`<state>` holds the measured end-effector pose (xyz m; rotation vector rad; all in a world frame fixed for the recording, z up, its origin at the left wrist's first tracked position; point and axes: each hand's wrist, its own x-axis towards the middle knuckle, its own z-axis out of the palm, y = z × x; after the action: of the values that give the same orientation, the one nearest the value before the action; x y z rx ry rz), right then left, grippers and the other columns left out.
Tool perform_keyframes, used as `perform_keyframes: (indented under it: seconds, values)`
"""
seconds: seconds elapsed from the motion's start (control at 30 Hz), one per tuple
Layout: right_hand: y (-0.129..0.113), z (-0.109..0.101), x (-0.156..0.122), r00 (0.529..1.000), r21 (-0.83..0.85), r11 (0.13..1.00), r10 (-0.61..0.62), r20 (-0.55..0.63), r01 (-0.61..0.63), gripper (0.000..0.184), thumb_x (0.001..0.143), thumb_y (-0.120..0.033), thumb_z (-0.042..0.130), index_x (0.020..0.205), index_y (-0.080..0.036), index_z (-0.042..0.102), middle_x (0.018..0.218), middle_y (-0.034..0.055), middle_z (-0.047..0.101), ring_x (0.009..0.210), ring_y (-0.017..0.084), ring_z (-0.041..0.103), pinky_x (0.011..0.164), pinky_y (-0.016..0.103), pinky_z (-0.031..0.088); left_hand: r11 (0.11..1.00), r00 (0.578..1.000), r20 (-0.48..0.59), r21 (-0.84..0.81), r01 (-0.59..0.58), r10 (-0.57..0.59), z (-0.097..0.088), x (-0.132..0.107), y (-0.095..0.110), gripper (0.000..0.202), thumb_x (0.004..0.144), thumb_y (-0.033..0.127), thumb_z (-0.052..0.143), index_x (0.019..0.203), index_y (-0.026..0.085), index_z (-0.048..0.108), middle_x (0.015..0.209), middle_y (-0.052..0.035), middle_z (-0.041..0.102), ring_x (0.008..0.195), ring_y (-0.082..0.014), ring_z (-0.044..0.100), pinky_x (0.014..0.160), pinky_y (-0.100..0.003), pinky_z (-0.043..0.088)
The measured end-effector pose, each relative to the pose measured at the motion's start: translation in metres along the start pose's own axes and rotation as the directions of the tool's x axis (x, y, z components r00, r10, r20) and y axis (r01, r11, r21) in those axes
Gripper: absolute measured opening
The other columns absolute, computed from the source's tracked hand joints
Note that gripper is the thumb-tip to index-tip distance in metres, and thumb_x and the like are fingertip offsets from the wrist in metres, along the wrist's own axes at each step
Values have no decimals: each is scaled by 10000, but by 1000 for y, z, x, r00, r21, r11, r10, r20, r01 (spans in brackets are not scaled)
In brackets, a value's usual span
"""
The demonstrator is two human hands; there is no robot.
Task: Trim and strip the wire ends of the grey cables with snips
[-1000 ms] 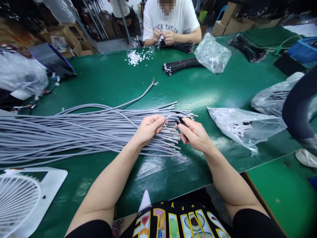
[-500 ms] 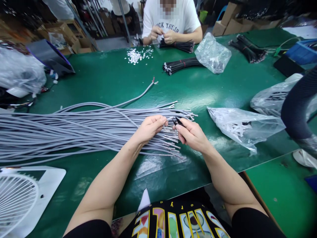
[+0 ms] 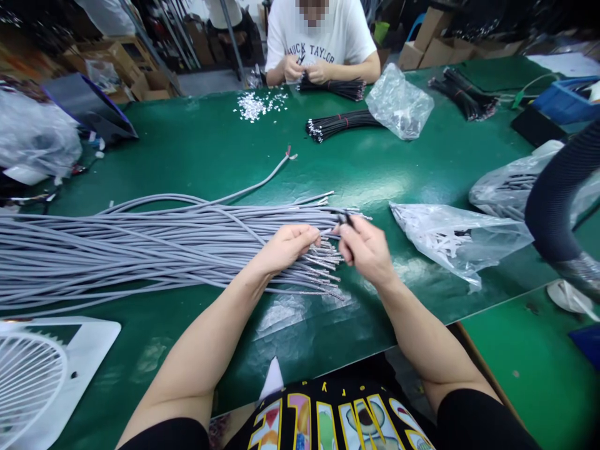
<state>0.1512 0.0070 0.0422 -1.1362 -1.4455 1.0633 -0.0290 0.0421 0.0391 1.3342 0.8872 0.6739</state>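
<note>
A thick bundle of grey cables (image 3: 178, 244) lies across the green table, its stripped ends fanning out to the right. Over those ends, my left hand (image 3: 293, 245) pinches one grey cable near its tip. My right hand (image 3: 368, 249) is closed round black tweezers (image 3: 344, 220), blurred by motion, just right of the pinched cable end. Fingers hide part of the cable tip, so I cannot tell whether the tweezers touch it. One loose cable curves away behind the bundle, with a red wire (image 3: 289, 150) showing at its end.
Right of my hands lies a clear bag (image 3: 487, 240) of white pieces, beside a thick black hose (image 3: 553, 200). A white fan (image 3: 89, 350) sits front left. Across the table, a person (image 3: 323, 44) handles black cables near a tied black bundle (image 3: 344, 124) and white scraps (image 3: 255, 105).
My right hand has moved slightly right, and the tweezers have turned up and away from the cable end. My left hand keeps its pinch. The whole view has shifted slightly.
</note>
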Motion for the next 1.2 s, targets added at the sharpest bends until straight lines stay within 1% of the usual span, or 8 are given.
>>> perform_keyframes:
  seconds: [0.1,0.17,0.27,0.37,0.83,1.03,1.13,1.2]
  values:
    - [1,-12,3,988,74,997,3,-157,9,221,933,-388,449,883,-192,538,440,-91,425,348,62,355,385,205,271,999,1000,9,43,4,-4,2,1,-2,460,792,576,581,687,128,574,458,73,300,432,-52,205,443,-228,112]
    - [-1,-16,4,996,33,999,6,-91,-3,202,927,-361,459,863,-190,545,433,-86,441,349,62,363,392,206,283,1000,1000,-20,10,-2,2,2,1,-1,455,780,578,591,685,133,564,447,81,278,424,-52,189,440,-228,103]
    - [-6,-14,3,992,-93,995,35,124,-24,201,918,-313,466,781,-187,540,424,-77,456,369,64,388,424,210,319,998,997,-80,-56,-12,7,1,1,3,448,753,578,616,677,142,545,431,93,252,407,-48,159,432,-229,86]
    - [-9,-8,2,974,-153,988,53,220,-19,218,919,-279,451,732,-188,520,428,-75,458,392,66,410,453,212,344,996,995,-98,-86,-14,5,1,0,7,443,739,574,632,673,146,539,423,94,261,397,-45,157,427,-230,80]
    - [-9,-5,2,969,-195,981,48,241,0,211,914,-261,442,726,-189,505,419,-77,459,395,71,411,473,221,344,995,996,-87,-96,-9,0,1,0,6,431,746,559,635,675,143,548,416,96,260,398,-46,157,426,-225,88]
    - [0,0,3,982,-126,991,60,179,-38,219,916,-306,461,745,-185,524,419,-74,456,370,66,396,425,209,320,999,998,-60,-32,-21,19,1,0,1,425,773,557,590,682,143,556,434,90,266,417,-56,175,444,-227,121]
    - [7,-9,8,998,5,998,69,1,-69,211,913,-347,476,784,-188,527,419,-87,432,334,60,355,375,203,275,993,1000,0,117,-24,24,5,0,-2,434,792,546,557,679,129,593,469,64,332,455,-67,242,468,-225,174]
    - [10,-17,11,989,44,999,33,-144,-27,210,922,-364,461,829,-192,538,434,-91,428,337,63,358,376,200,283,977,999,28,210,-23,18,7,0,-2,439,797,539,541,675,123,610,494,50,374,482,-75,274,485,-225,203]
